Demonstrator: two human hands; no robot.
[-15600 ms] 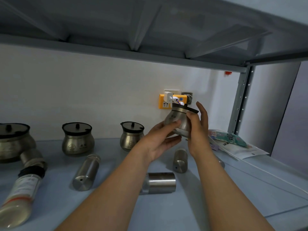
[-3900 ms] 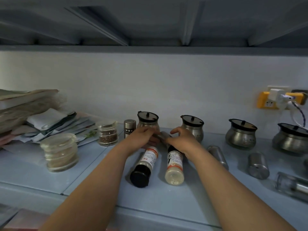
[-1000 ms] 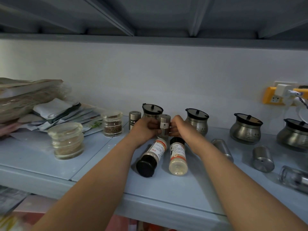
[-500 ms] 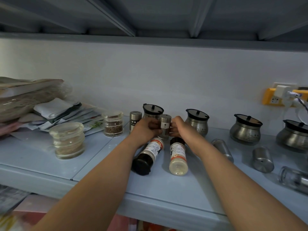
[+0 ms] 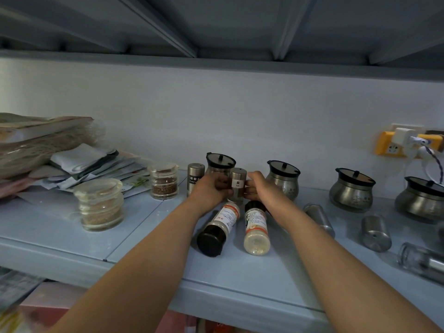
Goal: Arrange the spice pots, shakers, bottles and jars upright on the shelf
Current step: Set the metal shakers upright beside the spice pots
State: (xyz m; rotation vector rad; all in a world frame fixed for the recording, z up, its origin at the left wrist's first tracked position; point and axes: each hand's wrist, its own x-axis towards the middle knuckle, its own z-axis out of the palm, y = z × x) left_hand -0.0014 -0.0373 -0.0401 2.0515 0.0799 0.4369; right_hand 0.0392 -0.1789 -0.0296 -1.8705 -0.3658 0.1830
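We gripped salt shaker point(image 5: 237, 186) between left hand point(image 5: 211, 191) and right hand point(image 5: 262, 191); shaker upright on shelf point(image 5: 144, 236), 3 o'clock of pepper shaker point(image 5: 195, 179). Step: seating it. Next, likely: release, stand dark-cap bottle point(image 5: 219, 227) and pale bottle point(image 5: 256, 228) lying at 6 o'clock.

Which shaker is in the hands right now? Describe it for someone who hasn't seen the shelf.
On the pale blue shelf, find the leftmost black-lidded steel pot by the wall. Right in front of it stands a small steel shaker, held between left hand and right hand. Its upright twin further left wears a dark label; this one's label is white.
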